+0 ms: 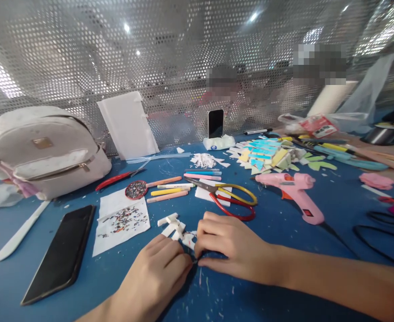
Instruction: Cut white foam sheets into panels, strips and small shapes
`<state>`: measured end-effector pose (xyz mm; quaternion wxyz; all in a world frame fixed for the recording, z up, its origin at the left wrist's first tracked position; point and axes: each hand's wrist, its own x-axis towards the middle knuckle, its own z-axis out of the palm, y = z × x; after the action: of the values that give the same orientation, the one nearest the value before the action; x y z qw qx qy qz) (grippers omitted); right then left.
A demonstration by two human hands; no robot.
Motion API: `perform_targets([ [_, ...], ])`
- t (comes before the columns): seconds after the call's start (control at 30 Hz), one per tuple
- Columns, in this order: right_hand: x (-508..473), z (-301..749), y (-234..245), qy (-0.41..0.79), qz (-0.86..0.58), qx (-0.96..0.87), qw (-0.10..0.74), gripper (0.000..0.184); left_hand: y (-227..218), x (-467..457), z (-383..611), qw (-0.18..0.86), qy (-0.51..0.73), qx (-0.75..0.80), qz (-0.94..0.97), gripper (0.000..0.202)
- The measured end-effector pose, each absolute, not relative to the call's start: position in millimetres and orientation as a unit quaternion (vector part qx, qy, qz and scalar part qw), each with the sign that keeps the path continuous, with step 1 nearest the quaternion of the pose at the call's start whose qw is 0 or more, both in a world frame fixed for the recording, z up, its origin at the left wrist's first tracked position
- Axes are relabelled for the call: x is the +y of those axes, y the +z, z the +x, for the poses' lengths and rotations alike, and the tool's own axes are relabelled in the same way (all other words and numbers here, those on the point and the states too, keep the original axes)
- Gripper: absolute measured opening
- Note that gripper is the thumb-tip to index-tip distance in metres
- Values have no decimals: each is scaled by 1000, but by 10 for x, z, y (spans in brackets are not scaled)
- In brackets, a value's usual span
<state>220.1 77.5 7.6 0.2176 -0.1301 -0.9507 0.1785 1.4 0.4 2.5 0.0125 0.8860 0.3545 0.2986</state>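
The left hand (156,270) and right hand (232,248) are holding curled fingers close together over the table (104,279), whether gripping anything I cannot tell, while white pieces (175,227) are lying just beyond and scissors (213,188) are resting farther out, both presumably placed for easy reach.

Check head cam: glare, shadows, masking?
Head view: bright glare spots across the perforated panel, scene behind it hazy; head view: two pixelated patches, upper middle and upper right; head view: dark shadow on the blue table beside the left hand.
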Motion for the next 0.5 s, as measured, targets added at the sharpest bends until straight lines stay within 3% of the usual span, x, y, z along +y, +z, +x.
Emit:
perform_targets([
  [0.5, 773, 2198, 88, 185, -129, -951, 214, 12, -30, -16, 36, -47, 300, 339, 890, 27],
])
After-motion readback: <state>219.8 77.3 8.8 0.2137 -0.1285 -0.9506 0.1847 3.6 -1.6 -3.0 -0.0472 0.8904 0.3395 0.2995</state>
